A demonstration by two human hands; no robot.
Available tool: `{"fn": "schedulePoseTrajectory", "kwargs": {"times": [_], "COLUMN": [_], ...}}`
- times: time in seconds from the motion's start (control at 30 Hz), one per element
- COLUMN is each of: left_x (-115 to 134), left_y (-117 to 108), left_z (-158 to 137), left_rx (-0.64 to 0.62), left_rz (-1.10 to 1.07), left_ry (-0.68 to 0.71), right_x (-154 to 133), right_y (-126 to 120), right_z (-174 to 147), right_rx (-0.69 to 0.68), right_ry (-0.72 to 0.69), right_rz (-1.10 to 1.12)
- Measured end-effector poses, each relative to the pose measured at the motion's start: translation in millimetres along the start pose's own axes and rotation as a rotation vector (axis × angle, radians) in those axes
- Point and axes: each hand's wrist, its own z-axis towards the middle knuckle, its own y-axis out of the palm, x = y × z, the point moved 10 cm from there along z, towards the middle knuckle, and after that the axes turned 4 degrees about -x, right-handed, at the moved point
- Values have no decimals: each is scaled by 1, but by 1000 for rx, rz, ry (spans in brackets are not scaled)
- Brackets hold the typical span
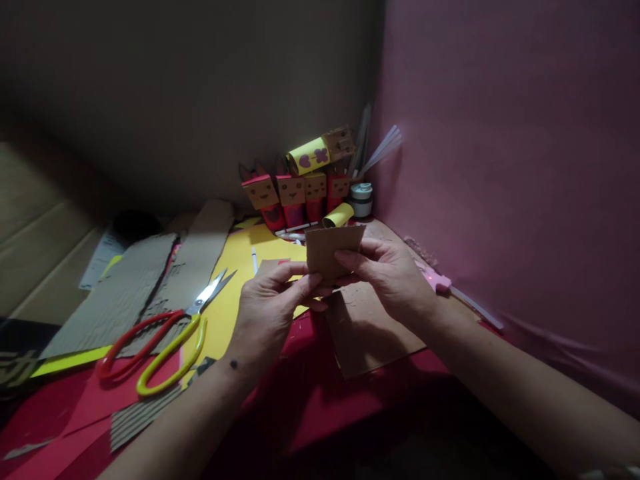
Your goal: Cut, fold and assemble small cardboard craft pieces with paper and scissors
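Observation:
Between both hands is a small, roughly square piece of brown cardboard [325, 248], lifted above the table. My left hand [273, 300] pinches its lower left corner between thumb and fingers. On its right side, my right hand [383, 270] grips it with the thumb on the near face and the fingers behind. Below the hands lies a larger sheet of brown cardboard [373, 337]. Scissors [197, 310] with one red and one yellow handle rest with their blades apart, left of my left hand.
Several cardboard-faced figures [293, 191] stand at the back. A yellow tube with a cardboard head [313, 157] lies on top. Nearby are a small jar [361, 200] and clear glue sticks [385, 147]. A pink glue gun [436, 280] sits right, corrugated cardboard [117, 287] left, over yellow paper [220, 337].

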Motion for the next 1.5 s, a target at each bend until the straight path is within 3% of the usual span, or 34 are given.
{"fn": "schedulePoseTrajectory", "kwargs": {"times": [0.3,0.53,0.9,1.1,1.2,1.33,1.5], "left_x": [13,29,16,29,29,20,25], "left_y": [-12,-13,-10,-17,-22,-30,-32], "left_z": [0,-3,6,0,0,5,4], "left_rx": [35,34,-55,35,87,131,129], "left_rz": [-40,91,-50,36,66,22,22], "left_ry": [102,173,100,262,249,124,178], "right_x": [-3,0,6,16,12,-11,-18], "right_y": [10,16,14,13,14,5,15], "right_z": [11,18,18,18,20,13,1], "right_rx": [36,42,40,23,-2,114,84], "right_ry": [62,110,146,215,157,-71,-178], "right_rz": [29,87,141,52,29,7,-118]}}
